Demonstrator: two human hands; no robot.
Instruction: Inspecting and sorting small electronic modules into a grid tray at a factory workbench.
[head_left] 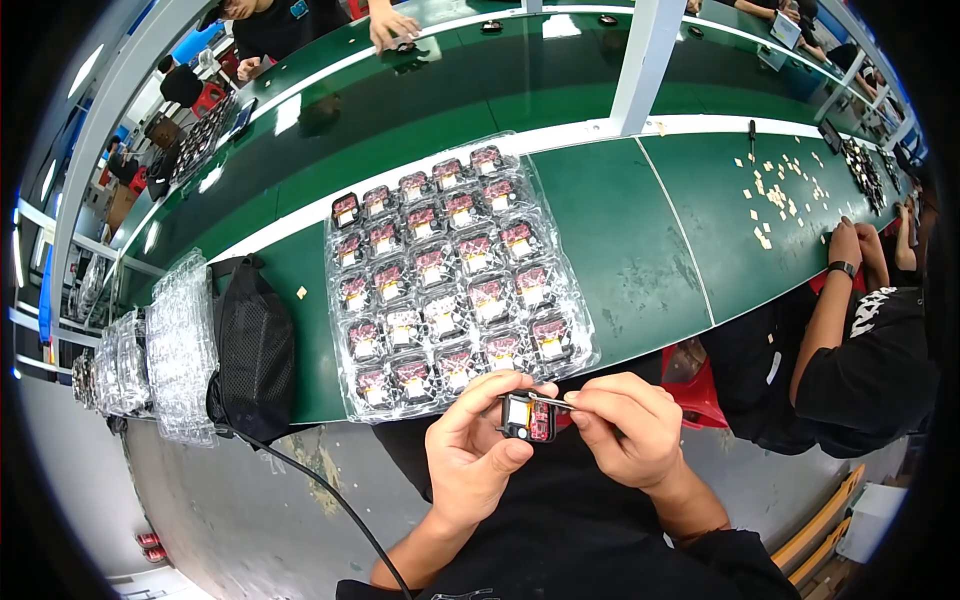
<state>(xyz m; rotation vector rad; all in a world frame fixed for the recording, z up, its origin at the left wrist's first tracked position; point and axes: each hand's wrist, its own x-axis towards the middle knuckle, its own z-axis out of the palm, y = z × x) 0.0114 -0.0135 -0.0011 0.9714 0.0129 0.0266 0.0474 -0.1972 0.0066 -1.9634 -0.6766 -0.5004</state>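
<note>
My left hand [468,455] grips a small black electronic device housing [528,417] between thumb and fingers. The housing is open-faced: a red circuit board, a white block and a strip of yellow tape show inside. My right hand [632,428] pinches a slim metal tool [556,402], its kind too small to tell, and its tip meets the upper edge of the housing. Both hands are in front of the table's near edge. Just beyond them, a clear plastic tray [585,345] carries rows of similar open housings with red boards.
Stacked clear trays [180,345] and a black mesh bag [255,350] stand at the left; a black cable [330,490] runs down beside my left arm. Small pale pieces [775,190] lie scattered on the green table [625,240] near a co-worker [860,350] at the right. A white post [648,65] rises behind.
</note>
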